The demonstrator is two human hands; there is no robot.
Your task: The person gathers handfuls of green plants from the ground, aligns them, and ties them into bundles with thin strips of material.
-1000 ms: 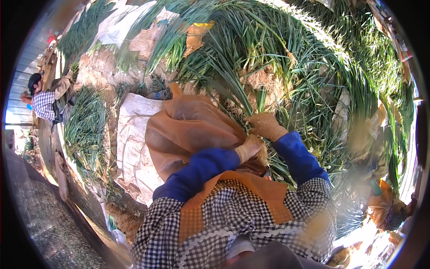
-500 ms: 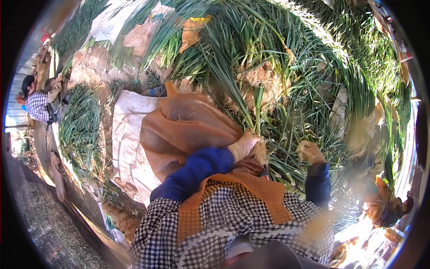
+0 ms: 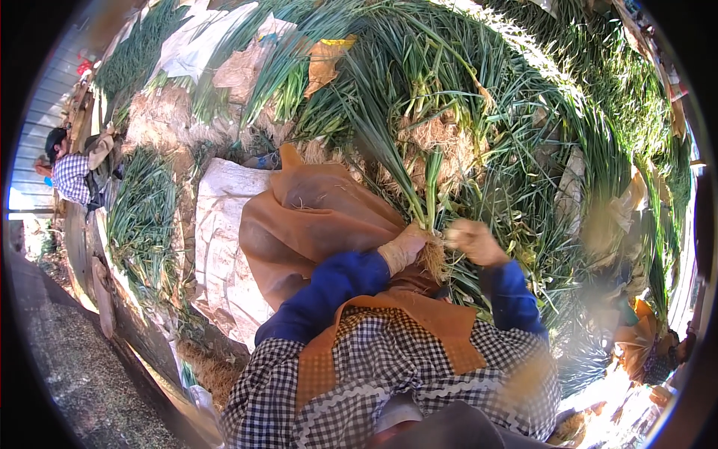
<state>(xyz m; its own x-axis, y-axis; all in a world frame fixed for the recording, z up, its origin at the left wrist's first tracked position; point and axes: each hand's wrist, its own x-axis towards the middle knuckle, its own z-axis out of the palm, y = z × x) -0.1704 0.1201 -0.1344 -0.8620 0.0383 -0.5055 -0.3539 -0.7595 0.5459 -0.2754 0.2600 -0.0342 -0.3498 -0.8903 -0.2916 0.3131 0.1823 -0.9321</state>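
Observation:
My left hand is closed around the root end of a small bunch of leek-like green stalks. The pale, stringy roots hang out beside the fingers, while the long leaves point up and to the left. Just right of those roots is my right hand, its fingers curled and somewhat blurred; whether anything lies in them is hidden. Across my lap spreads a brown apron-like cloth, under my left forearm. Directly ahead lies a larger pile of the same stalks, with a mat of tan roots.
A white woven sack lies left of the brown cloth. More rooted bundles are stacked at the far left. Another person sits at the left edge; part of someone else shows at lower right. Loose leaves cover the right side.
My right hand has moved left, from apart to close beside the roots. My left hand still grips the stalks in nearly the same place.

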